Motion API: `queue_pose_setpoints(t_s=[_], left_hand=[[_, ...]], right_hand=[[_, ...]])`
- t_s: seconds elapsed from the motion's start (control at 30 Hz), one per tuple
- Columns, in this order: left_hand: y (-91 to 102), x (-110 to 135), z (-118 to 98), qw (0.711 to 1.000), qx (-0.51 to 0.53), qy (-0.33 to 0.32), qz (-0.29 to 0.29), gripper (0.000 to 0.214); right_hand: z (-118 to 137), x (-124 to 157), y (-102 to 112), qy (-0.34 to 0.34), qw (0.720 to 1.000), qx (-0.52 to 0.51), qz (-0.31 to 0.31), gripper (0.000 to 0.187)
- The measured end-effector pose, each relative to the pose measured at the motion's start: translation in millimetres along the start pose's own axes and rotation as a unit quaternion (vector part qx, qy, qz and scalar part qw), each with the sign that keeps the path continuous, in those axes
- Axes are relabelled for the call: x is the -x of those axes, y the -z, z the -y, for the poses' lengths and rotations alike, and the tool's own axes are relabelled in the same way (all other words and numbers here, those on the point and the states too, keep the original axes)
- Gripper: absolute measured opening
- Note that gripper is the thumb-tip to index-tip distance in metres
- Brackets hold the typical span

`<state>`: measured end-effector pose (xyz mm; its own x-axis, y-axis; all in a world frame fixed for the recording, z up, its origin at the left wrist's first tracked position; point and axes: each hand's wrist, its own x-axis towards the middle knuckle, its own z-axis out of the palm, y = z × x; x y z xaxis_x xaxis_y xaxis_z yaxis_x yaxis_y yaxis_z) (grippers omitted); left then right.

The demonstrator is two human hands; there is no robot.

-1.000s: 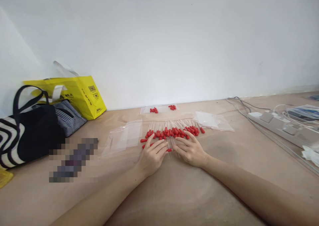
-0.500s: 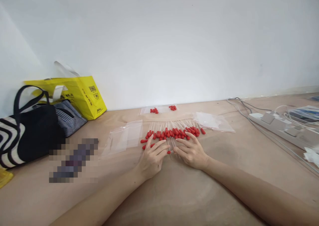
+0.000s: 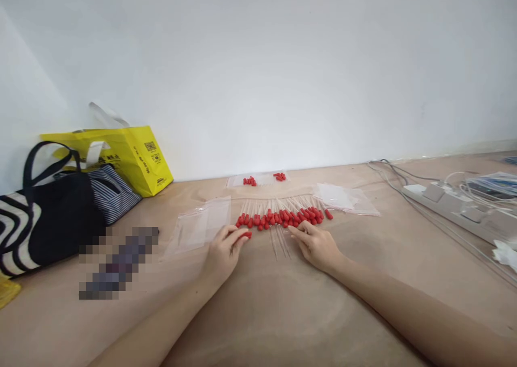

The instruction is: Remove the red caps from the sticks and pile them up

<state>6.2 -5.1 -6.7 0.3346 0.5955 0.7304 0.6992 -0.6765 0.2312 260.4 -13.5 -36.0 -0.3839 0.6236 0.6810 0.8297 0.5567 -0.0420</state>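
Note:
A row of clear thin tubes with red rubber caps [image 3: 285,215] lies on the tan tabletop [image 3: 283,302] in front of me. My left hand [image 3: 223,251] rests at the row's left end, its fingers pinched around a loose red cap [image 3: 244,235]. My right hand [image 3: 317,244] lies flat beside the row's middle, fingers stretched toward the caps. A few bare clear tubes [image 3: 280,241] lie between my hands. An empty clear plastic bag [image 3: 201,226] sits just left of my left hand.
More clear bags lie behind the row, one [image 3: 262,179] with red caps, another [image 3: 345,197] at the right. A yellow bag [image 3: 129,154], a striped pouch [image 3: 109,192] and a black-and-white tote [image 3: 44,221] stand at left. A power strip [image 3: 456,208] with cables lies at right.
My left hand slid left and closed its fingers on a loose red cap. My right hand shifted slightly right, uncovering the bare tubes between the hands.

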Motion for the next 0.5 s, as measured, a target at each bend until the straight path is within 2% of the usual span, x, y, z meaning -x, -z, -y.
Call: queue_pose_setpoints(t_s=[0.17, 0.3, 0.5], left_hand=[[10.7, -7, 33, 0.990, -0.028, 0.137, -0.019, 0.022], [11.1, -6, 49, 0.974, -0.020, 0.225, 0.018, 0.022], [6.3, -8, 48, 0.967, -0.036, 0.241, 0.071, 0.017]], right_hand=[[1, 4, -2, -0.035, 0.997, -0.037, 0.056, 0.035], [3, 4, -7, -0.068, 0.993, -0.081, 0.049, 0.029], [13, 0, -10, -0.085, 0.988, -0.128, 0.028, 0.029]])
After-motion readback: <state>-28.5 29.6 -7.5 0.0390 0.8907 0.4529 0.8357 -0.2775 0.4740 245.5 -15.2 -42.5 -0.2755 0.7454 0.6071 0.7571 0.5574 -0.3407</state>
